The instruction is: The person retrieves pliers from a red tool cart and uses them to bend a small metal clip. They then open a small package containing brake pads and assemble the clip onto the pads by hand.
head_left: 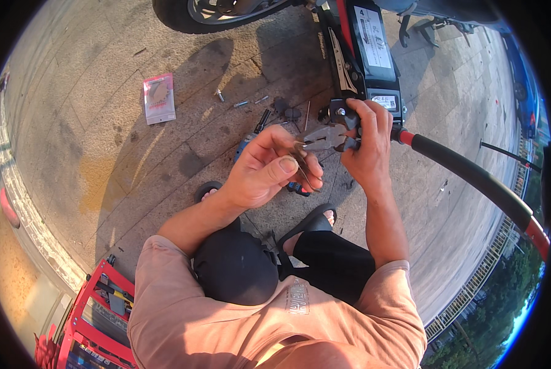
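Observation:
My left hand [262, 171] pinches a thin, bent, dark metal piece [306, 169] between thumb and fingers; its exact kind does not show. Wrapped round a pair of pliers [324, 138], my right hand [371, 136] holds them level. The plier jaws point left and meet the upper end of the metal piece, beside my left fingertips. Whether they grip it I cannot tell. Behind my left hand lies a blue and black tool [241, 146], mostly hidden. Just beyond my hands, small dark pads [293, 114] lie on the paving.
A pink and clear packet [158, 99] and several bolts [241, 104] lie on the paving. A wheel [220, 13] stands at the far edge. To the right is a black and red jack [377, 52] with a long padded bar [472, 163]. A red rack [88, 320] stands near left.

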`<state>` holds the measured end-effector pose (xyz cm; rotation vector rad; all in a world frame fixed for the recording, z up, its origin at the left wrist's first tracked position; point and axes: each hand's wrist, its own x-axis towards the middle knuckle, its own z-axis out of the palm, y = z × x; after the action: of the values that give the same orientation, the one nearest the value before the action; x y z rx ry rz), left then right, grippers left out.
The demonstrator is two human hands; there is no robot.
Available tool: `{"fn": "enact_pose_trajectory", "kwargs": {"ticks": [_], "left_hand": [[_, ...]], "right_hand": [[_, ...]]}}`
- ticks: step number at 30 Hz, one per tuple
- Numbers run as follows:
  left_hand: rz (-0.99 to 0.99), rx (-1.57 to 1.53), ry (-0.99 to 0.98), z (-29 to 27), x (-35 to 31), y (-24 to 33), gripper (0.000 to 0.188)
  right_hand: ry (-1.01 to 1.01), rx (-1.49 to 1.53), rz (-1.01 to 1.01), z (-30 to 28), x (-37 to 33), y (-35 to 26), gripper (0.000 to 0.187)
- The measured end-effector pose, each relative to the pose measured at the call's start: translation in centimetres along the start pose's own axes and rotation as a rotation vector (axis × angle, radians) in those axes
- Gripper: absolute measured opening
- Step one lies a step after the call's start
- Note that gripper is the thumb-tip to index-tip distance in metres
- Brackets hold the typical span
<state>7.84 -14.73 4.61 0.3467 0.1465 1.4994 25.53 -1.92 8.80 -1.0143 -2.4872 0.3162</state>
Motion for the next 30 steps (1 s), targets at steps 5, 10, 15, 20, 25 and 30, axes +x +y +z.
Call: {"fn": "enact_pose_trajectory", "kwargs": {"ticks": [5, 10, 15, 20, 25, 30], "left_hand": [[-0.023, 0.016, 0.007, 0.0, 0.0, 0.2, 0.016], [-0.065, -0.007, 0.024, 0.1, 0.1, 0.2, 0.015], [-0.084, -0.056, 0.006, 0.1, 0.2, -0.3, 0.015], [-0.098, -0.089, -0.019, 0.0, 0.0, -0.6, 0.015], [-0.106, -0.086, -0.033, -0.1, -0.2, -0.6, 0.015], [-0.118, -0.082, -0.036, -0.1, -0.2, -0.5, 0.015]], "right_hand": [[-0.010, 0.022, 0.013, 0.2, -0.2, 0.1, 0.065], [0.000, 0.023, 0.010, 0.3, -0.4, 0.3, 0.067], [0.009, 0.036, 0.011, 0.4, -0.5, 0.6, 0.067], [0.014, 0.059, 0.020, 0.0, -0.4, 0.7, 0.065], [0.013, 0.067, 0.016, -0.4, -0.2, 0.5, 0.063], [0.000, 0.079, 0.028, -0.7, -0.1, 0.3, 0.062]]}}
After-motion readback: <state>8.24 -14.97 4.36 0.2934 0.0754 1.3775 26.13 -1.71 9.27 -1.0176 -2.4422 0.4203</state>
